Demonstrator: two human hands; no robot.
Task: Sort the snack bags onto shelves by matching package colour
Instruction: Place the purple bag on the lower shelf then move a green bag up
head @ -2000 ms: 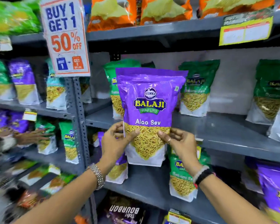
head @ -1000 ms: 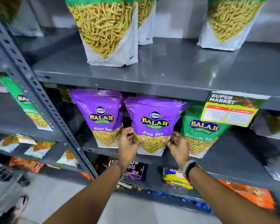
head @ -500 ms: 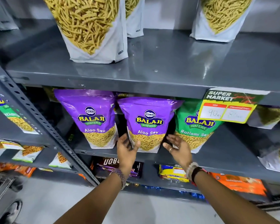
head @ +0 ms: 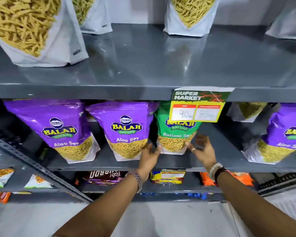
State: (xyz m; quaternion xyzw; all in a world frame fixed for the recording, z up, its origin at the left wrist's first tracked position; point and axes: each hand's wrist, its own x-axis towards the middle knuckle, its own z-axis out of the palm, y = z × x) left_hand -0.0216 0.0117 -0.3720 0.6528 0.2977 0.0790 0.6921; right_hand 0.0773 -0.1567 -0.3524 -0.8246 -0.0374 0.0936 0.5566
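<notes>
Left hand point(head: 149, 153) and right hand point(head: 202, 148), fingers spread, flank the green bag point(head: 175, 134) at its lower corners; contact is blurred. 0.5 s ago they framed the purple bag point(head: 125, 130), now left of it. Price tag point(head: 197, 105) covers the green bag's top; bare shelf point(head: 220, 151) lies right.

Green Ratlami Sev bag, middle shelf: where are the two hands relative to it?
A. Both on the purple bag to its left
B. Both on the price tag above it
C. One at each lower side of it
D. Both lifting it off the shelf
C: the left hand and right hand flank the lower corners of the green Ratlami Sev bag, which stands on the middle shelf.
</notes>
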